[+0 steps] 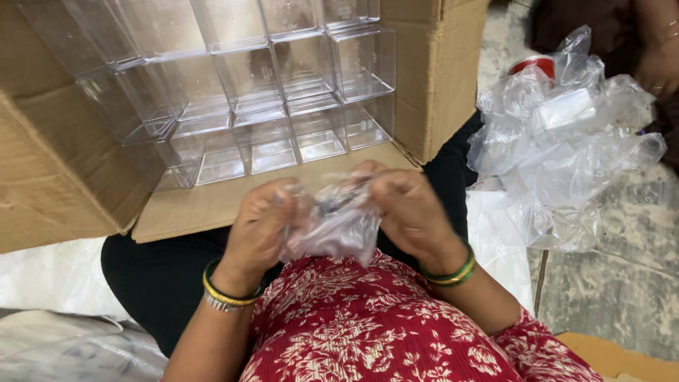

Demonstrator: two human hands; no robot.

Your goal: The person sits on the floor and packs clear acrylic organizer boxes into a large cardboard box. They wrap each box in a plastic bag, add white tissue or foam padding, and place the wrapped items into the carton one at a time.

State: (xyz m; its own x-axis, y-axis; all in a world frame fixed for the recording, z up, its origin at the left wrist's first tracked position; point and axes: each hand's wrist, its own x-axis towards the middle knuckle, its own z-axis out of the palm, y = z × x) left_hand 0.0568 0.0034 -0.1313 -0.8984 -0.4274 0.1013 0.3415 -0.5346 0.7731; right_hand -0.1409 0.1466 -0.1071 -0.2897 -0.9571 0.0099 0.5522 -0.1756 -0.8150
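Left hand (260, 225) | right hand (407, 210) | both pinching small clear bag (338, 228)

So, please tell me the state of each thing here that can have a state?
Small plastic bag: held between both hands, crumpled.
Left hand: gripping the bag.
Right hand: gripping the bag.
Cardboard box: on its side, open.
Clear plastic boxes: stacked inside the box, empty.
Pile of plastic bags: loose, crumpled.

Soft daylight, motion-blurred hands (336, 219)
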